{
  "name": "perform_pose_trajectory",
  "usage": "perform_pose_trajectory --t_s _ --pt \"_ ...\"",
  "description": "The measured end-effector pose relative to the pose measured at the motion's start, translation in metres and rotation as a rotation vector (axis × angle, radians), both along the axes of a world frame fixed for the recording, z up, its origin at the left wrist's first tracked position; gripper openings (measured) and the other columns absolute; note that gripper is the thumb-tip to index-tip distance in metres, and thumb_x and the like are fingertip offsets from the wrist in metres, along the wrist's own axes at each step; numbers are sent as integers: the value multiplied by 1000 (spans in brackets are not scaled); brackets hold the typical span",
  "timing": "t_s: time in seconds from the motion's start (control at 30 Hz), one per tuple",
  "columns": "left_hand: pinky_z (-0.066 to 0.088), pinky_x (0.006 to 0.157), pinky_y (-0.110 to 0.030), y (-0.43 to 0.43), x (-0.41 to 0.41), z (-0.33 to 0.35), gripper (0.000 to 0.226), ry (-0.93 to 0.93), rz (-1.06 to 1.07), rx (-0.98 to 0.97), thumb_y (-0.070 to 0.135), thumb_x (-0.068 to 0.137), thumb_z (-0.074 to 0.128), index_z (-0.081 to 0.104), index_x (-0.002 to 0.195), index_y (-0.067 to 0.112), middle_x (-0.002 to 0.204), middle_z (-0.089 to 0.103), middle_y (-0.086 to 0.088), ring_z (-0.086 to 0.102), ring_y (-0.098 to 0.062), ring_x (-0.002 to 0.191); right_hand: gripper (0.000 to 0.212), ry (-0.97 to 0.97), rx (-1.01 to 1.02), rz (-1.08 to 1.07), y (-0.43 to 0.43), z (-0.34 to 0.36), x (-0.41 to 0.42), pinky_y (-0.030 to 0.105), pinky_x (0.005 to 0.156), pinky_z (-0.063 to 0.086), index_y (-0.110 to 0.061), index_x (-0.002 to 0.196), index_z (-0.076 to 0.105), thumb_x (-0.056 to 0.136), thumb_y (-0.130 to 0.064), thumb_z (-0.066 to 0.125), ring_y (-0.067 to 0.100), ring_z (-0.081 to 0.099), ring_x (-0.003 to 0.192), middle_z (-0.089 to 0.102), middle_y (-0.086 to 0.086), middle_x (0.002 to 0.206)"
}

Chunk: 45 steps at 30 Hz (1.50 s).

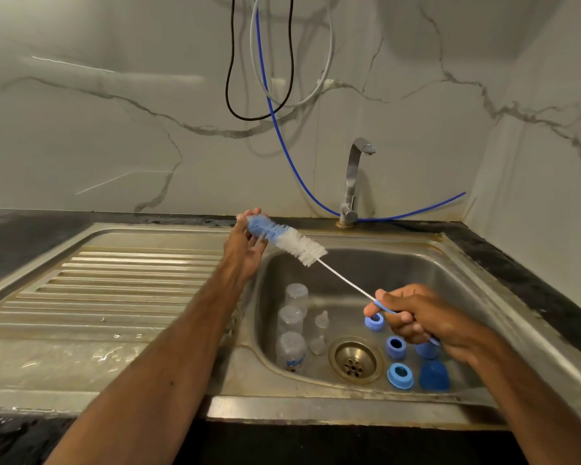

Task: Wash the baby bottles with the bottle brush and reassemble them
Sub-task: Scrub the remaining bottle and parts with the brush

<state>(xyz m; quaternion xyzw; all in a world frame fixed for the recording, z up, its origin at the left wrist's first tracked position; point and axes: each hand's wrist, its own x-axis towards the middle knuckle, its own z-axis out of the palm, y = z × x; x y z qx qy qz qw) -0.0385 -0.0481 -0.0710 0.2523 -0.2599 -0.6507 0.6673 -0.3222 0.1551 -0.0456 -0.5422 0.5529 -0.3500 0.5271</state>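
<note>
- The dark bench [31,236] runs across the frame, and the steel sink [483,280] is set into it at centre right. Its ribbed drainboard [114,283] lies to the left.
- The tap [353,182] stands at the back of the basin, and I see no water coming from it.
- My read on progress: the bottles are already taken apart and lying in the basin. I see no suds, so scrubbing looks not yet begun. Rinsing and reassembly are all still to do.
- The left hand [245,243], at mid-frame above the basin's left rim, curls loosely round the blue bristle tip.
- The right hand [416,313], lower right over the basin, pinches the thin blue handle.
- The bottle brush [296,243] spans diagonally between the two hands, bristle end upper left.
- Three clear bottles [291,350] stand in a row at the basin's left, below the brush and well apart from both hands.
- The blue rings [399,375] and a blue cap [434,375] sit right of the drain, just under the right hand.
- Two clear teats [322,319] lie between the bottles and the drain.
</note>
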Motion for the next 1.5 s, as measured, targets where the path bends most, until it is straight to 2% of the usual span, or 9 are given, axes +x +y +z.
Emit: perform_pose_trajectory --t_s 0.1,0.2,0.37,0.47,0.57,0.83,1.13,1.3,1.5 --pt "50 108 -43 -4 11 2 46 92 49 -2 29 110 42 43 151 10 147 57 -9 55 -28 134 41 -170 101 21 2 6 -4 16 37 19 5 106 72 105 -28 47 4 24 41 30 0 54" --pt "54 100 -36 -3 22 5 40 226 147 44 23 109 45 49 146 7 141 62 -10 59 -25 131 40 -124 22 -15 3 7 -5 16 36 23 7 108 69 105 -27 48 6 29 41 41 3 56" --pt "52 107 -43 16 -7 13 37 -49 64 25 18 104 58 58 136 2 123 66 -15 65 -26 116 19 -82 -144 -173 -5 2 1 17 34 29 4 99 71 96 -12 62 9 39 44 62 12 71" --pt "57 99 -40 32 -36 17 32 -239 -77 -24 19 103 58 62 128 0 122 69 -18 69 -28 108 23 -8 -154 -249 -7 0 2 17 35 23 -2 98 73 99 -21 60 9 30 43 51 6 60" --pt "61 90 -34 40 -55 17 34 -206 -172 -14 18 102 60 61 130 -2 120 73 -17 73 -27 106 35 13 -151 -237 -7 -1 6 18 37 21 -9 95 76 103 -32 52 9 25 45 37 0 55" --pt "63 79 -31 46 -61 21 19 -143 -145 47 16 101 60 70 112 5 106 77 -13 75 -22 98 35 50 -118 -139 -4 -7 17 16 40 17 -5 82 65 105 -27 49 8 22 44 36 -2 53" --pt "60 93 -34 60 -79 27 22 -134 -288 -18 6 101 58 66 121 1 117 74 -17 72 -26 110 39 94 -272 -268 -7 -5 27 18 34 22 5 82 63 107 -20 46 6 27 36 35 3 50" --pt "62 84 -31 50 -65 24 17 -88 -147 -7 14 102 59 70 109 4 110 76 -16 75 -24 101 41 173 -232 -204 -3 -11 31 17 34 22 -1 75 61 107 -21 44 6 26 35 37 0 46" --pt "61 85 -26 68 -97 22 29 -243 -371 -119 8 103 55 64 126 -7 118 73 -19 73 -27 107 40 75 -300 -292 -10 -2 38 14 32 24 6 78 57 108 -14 42 5 26 32 32 8 50"
